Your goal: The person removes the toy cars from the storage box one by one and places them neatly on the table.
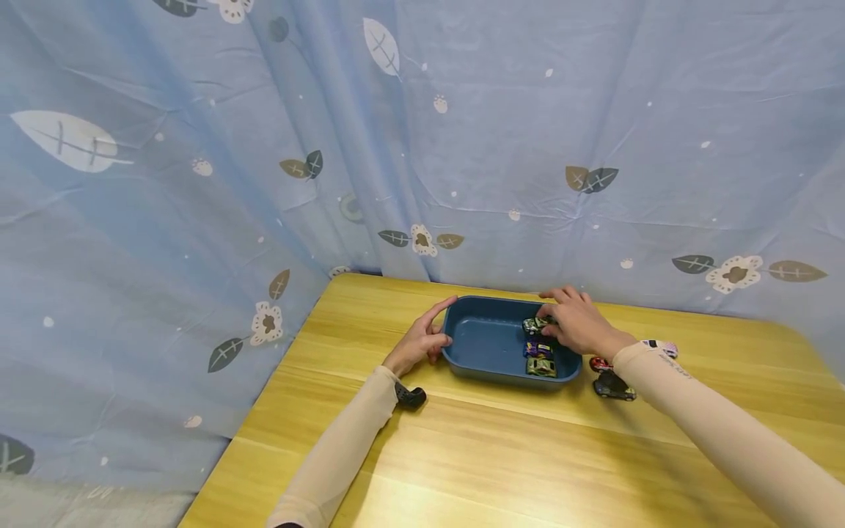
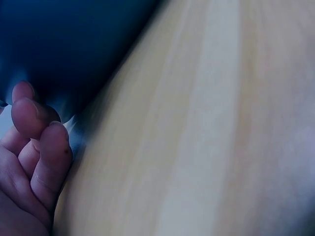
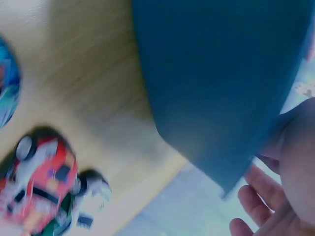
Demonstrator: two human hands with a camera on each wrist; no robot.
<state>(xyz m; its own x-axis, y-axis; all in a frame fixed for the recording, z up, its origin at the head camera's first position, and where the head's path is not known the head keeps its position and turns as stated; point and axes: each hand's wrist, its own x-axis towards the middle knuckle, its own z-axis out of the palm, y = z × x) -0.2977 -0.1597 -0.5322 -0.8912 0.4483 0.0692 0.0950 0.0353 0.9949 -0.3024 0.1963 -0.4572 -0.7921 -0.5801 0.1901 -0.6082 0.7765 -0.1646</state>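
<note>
A dark blue plastic tray [image 1: 485, 378] sits on the table with several toy cars grouped at its right end. My left hand [image 1: 419, 343] holds the tray's left end, thumb at the rim and index finger reaching along the far corner. Its curled fingertips meet the tray wall in the left wrist view. Over the right end, my right hand [image 1: 579, 323] pinches a green-and-white toy car [image 1: 533, 325] between thumb and fingers, inside the tray. A purple toy car [image 1: 538, 350] and a yellow-green toy car [image 1: 541, 367] lie just nearer to me.
Right of the tray, partly under my right forearm, are a black toy car [image 1: 614, 386], a red toy car [image 1: 599, 364] and a white patterned one [image 1: 663, 347]. A blue patterned curtain [image 1: 502, 147] hangs behind the wooden table [image 1: 475, 455] and along its left side.
</note>
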